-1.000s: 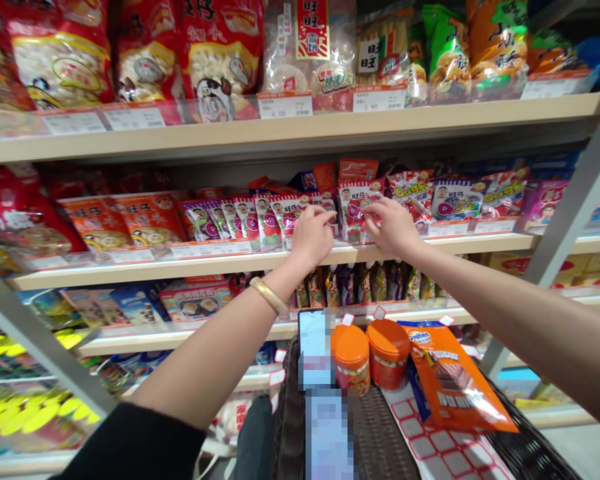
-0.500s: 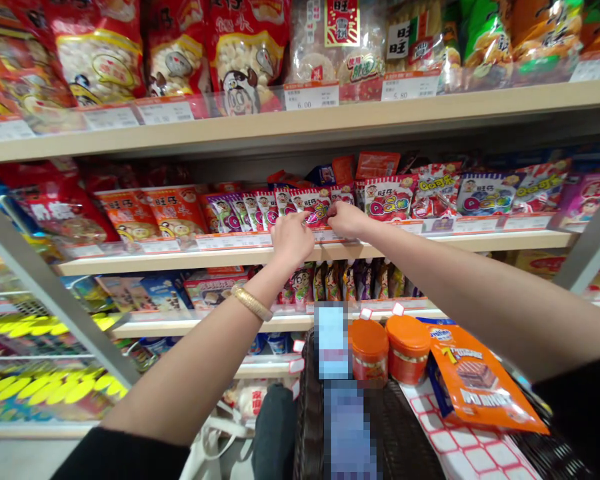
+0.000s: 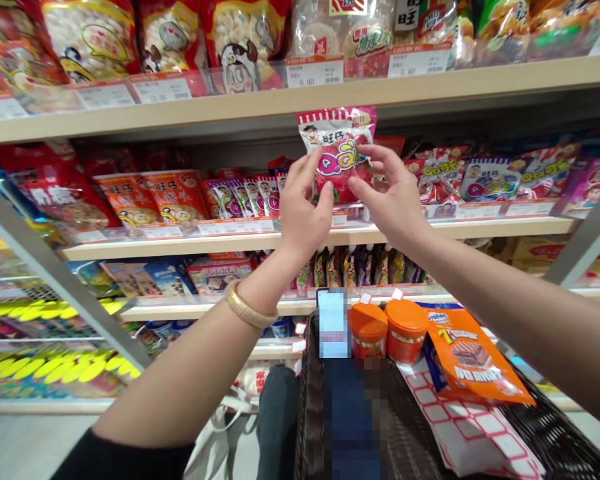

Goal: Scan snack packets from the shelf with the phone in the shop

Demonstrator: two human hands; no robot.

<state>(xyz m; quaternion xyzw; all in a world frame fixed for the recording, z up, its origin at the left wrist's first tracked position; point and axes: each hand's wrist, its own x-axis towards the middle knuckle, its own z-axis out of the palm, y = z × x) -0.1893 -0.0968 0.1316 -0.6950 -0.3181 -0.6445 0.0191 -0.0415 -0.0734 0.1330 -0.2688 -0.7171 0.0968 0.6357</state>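
Held up in front of the middle shelf is a small pink-and-white packet of QQ gummy candy (image 3: pixel 336 143), its printed front facing me. My left hand (image 3: pixel 305 210) grips its left side, thumb in front. At the right side my right hand (image 3: pixel 394 193) holds it between thumb and curled fingers. Behind the hands, more gummy packets (image 3: pixel 245 195) stand in a row on the middle shelf (image 3: pixel 220 241); the hands hide part of that row. A gold bracelet (image 3: pixel 247 308) circles my left wrist.
Below stands a dark wicker basket (image 3: pixel 307 413) holding two orange-lidded jars (image 3: pixel 406 327), an orange snack pouch (image 3: pixel 473 353) and a pixelated phone-like object (image 3: pixel 333 327). The upper shelf edge (image 3: pixel 230 107) runs just above the packet. A slanted grey post (image 3: pixel 65 273) rises at left.
Both hands have lifted a gummy candy packet up off the middle shelf and towards me. The view has tilted slightly downward.
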